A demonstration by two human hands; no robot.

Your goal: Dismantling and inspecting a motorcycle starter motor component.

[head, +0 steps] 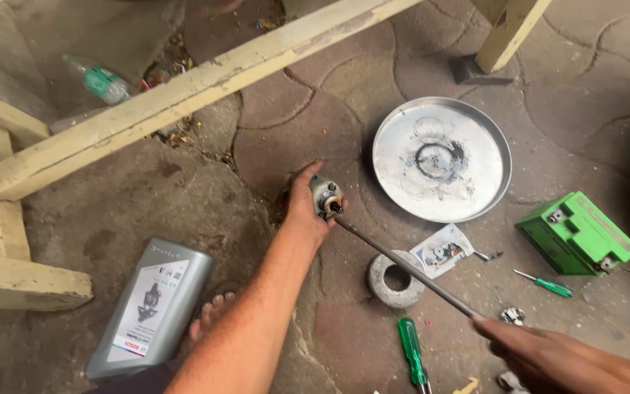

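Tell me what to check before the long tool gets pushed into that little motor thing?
1. Left hand wrapped firmly around the small motor: ok.
2. Long metal rod tip meets the motor's end: ok.
3. Right hand grips the rod's far end: ok.
4. Rod tip seated in the proper spot: cannot tell, too small.
5. Bare foot lies away from the rod: ok.
6. Round metal tray and grey ring sit clear of both hands: ok.

outdoor repair spot: paved ground (286,109), screwdrivers (411,350), battery (576,233)
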